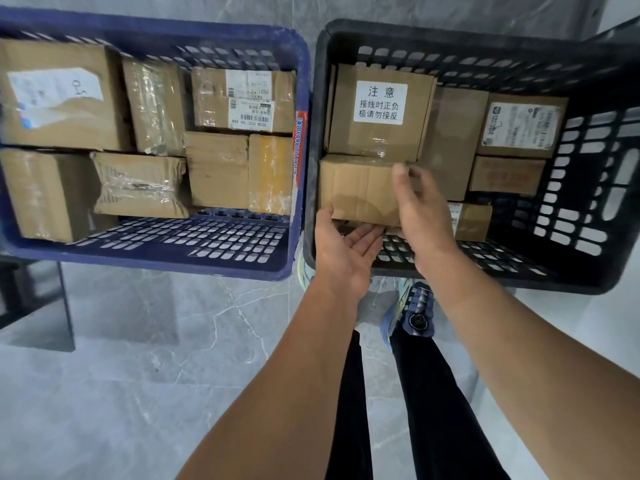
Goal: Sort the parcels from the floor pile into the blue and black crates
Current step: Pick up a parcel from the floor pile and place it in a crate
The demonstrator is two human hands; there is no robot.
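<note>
a: where's the parcel being handled?
b: the plain parcel (356, 188) is inside the black crate (588, 202), at about 7 o'clock in it. it sits just on the near side of the notice box (379, 112), which is at 11 o'clock and has a white sticker with black characters.
a: and the hands?
b: both are on it. the left hand (343, 251) is palm up at the parcel's 6 o'clock edge, with fairly straight fingers beneath it and the thumb on its near face. that grip is apart, carrying rather than clamping. the right hand (422, 216) covers the parcel's 3 o'clock end, thumb over the top edge, fingers going round the end out of sight. that grip is clamped on the plain parcel.
a: what else is in that crate?
b: a tall brown box (450, 140) at 12 o'clock, a labelled box (519, 126) at 1 o'clock, a red-printed box (505, 174) just nearer than that, and a small box (472, 221) at 5 o'clock beside the right wrist.
a: the other crate?
b: the blue crate (138, 26) stands at 9 o'clock of the black one, just beside it. taped cardboard parcels (218, 168) fill its far and left parts, and its slotted bottom shows at 6 o'clock.
a: underneath?
b: a grey marbled floor (138, 375). a shoe (412, 310) is at 6 o'clock of the black crate.
</note>
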